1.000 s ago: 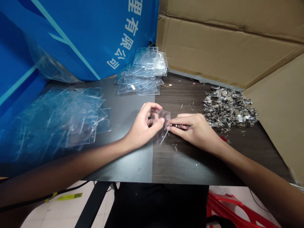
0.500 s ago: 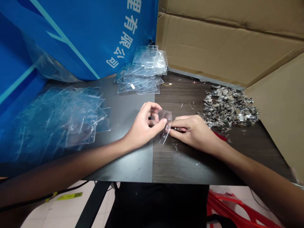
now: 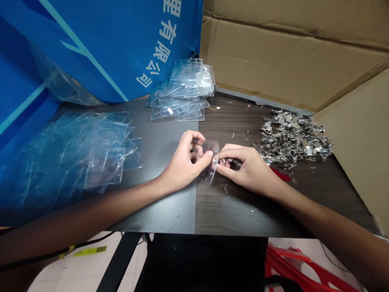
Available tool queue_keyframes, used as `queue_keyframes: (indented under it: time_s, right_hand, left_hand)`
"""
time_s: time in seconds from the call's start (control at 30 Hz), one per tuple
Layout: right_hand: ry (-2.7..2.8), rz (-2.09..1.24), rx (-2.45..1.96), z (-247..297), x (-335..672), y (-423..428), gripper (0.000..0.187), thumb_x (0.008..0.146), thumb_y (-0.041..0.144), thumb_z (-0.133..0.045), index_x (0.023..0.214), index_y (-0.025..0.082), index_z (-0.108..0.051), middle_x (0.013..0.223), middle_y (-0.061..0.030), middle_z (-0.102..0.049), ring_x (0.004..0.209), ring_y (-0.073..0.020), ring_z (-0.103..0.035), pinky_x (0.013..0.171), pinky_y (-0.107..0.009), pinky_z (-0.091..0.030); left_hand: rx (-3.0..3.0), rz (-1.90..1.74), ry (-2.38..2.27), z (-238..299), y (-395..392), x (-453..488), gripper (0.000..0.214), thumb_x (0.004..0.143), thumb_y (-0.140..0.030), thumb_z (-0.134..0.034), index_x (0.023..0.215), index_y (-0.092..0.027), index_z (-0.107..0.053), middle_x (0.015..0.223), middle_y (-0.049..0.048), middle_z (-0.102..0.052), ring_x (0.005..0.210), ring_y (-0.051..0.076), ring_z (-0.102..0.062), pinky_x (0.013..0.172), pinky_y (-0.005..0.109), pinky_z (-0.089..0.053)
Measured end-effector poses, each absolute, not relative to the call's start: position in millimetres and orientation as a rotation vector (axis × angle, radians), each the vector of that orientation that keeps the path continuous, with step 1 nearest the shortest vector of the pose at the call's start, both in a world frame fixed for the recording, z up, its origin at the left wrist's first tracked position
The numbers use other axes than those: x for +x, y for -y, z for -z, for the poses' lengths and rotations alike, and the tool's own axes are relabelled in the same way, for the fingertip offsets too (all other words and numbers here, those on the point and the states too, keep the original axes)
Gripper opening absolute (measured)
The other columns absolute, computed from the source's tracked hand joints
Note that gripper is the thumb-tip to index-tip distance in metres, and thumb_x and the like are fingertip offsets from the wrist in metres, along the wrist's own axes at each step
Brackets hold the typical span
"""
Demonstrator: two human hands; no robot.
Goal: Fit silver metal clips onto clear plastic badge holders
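My left hand (image 3: 185, 162) is closed in a pinch on a clear plastic badge holder (image 3: 210, 168), held upright just above the dark table (image 3: 212, 202). My right hand (image 3: 247, 166) is closed on a small metal clip (image 3: 226, 161) and presses it against the holder's slotted edge. The two hands touch at the fingertips in the middle of the table.
A heap of metal clips (image 3: 293, 138) lies at the right. A stack of clear holders (image 3: 185, 91) sits at the back, and a spread of clear holders (image 3: 75, 154) covers the left. Blue bag (image 3: 91, 44) and cardboard (image 3: 288, 52) wall the back.
My right hand has shifted slightly left and up, bringing the clip closer against the holder's edge. The left hand has barely moved.
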State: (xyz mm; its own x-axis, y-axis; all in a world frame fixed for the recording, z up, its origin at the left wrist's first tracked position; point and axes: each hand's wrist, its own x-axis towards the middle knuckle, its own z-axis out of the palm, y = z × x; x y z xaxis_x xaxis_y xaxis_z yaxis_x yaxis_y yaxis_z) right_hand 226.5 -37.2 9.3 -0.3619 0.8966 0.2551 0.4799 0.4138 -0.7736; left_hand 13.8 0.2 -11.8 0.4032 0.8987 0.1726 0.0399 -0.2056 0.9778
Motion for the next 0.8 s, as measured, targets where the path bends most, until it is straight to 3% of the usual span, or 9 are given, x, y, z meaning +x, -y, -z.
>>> queue_keyframes:
  time_s: [0.37, 0.57, 0.8]
  right_hand:
    - [1.999, -0.740, -1.203, -9.4, 222.9, 40.3, 0.010, 0.095, 0.019, -0.075, 0.087, 0.020, -0.082, 0.080, -0.0019, -0.070, 0.068, -0.0154, -0.060, 0.065, -0.030, -0.048]
    - [1.864, -0.847, -1.199, -12.7, 222.9, 41.9, 0.017, 0.099, 0.023, -0.071, 0.105, 0.022, -0.087, 0.102, -0.0082, -0.080, 0.086, -0.0209, -0.072, 0.074, -0.034, -0.056]
    - [1.624, -1.010, -1.149, -15.9, 221.6, 41.9, 0.019, 0.095, 0.023, -0.077, 0.109, 0.020, -0.089, 0.107, -0.0096, -0.083, 0.091, -0.0213, -0.078, 0.079, -0.032, -0.067]
  left_hand:
    - [1.691, -1.026, -0.890, 15.3, 0.7, 14.4, 0.030, 0.097, -0.026, -0.072, 0.116, -0.023, -0.049, 0.107, 0.0027, -0.050, 0.080, 0.012, -0.053, 0.070, 0.029, -0.047]
    - [1.672, -1.078, -0.952, 16.7, -1.3, 13.6, 0.030, 0.098, -0.026, -0.070, 0.119, -0.023, -0.048, 0.109, 0.0031, -0.049, 0.080, 0.013, -0.051, 0.073, 0.031, -0.046]
    - [1.563, -1.031, -0.826, 12.5, -3.2, 7.9, 0.050, 0.087, -0.032, -0.080, 0.124, -0.027, -0.047, 0.105, 0.0022, -0.045, 0.088, 0.018, -0.048, 0.077, 0.033, -0.046]
